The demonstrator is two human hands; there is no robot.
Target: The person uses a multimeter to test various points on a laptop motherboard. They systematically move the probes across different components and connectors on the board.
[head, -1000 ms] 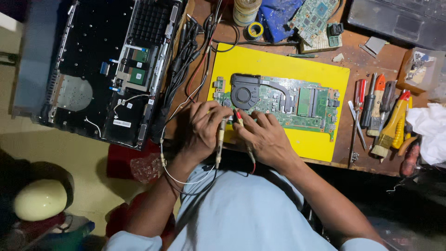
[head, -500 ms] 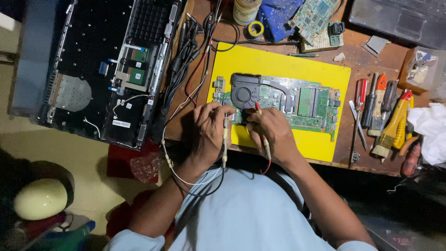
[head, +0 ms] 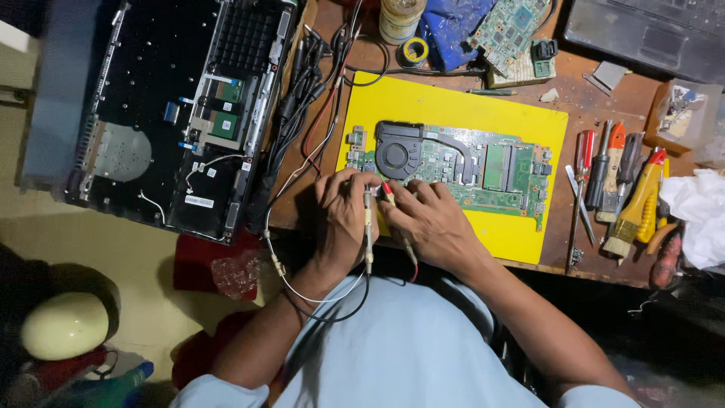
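- Probing step, by the look of it: the left hand [head: 343,215] pinches a black test probe [head: 368,227] and the right hand [head: 430,223] a red test probe [head: 389,193].
- Both tips meet the laptop motherboard [head: 483,170], which lies on the yellow mat [head: 453,102].
- The next move likely calls for steady tips on neighbouring contacts.
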